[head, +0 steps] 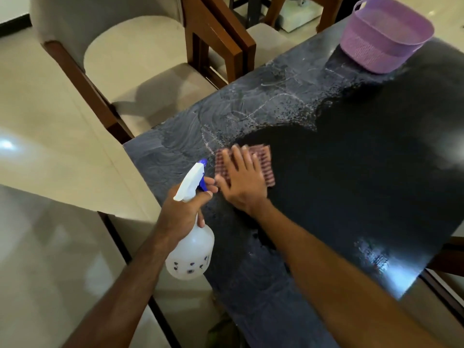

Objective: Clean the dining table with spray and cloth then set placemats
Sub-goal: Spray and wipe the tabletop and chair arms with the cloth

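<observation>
— Right hand [242,183] lies flat with fingers spread, pressing the red striped cloth [263,163] on the dark desk [351,172].

— And the left hand [183,210]?

— It grips the neck of the white spray bottle [192,249], held over the desk's near edge.

— What else?

— Wet streaks show beside the cloth. A purple basket [384,36] sits at the far end, and a chair [130,59] stands close by.
</observation>
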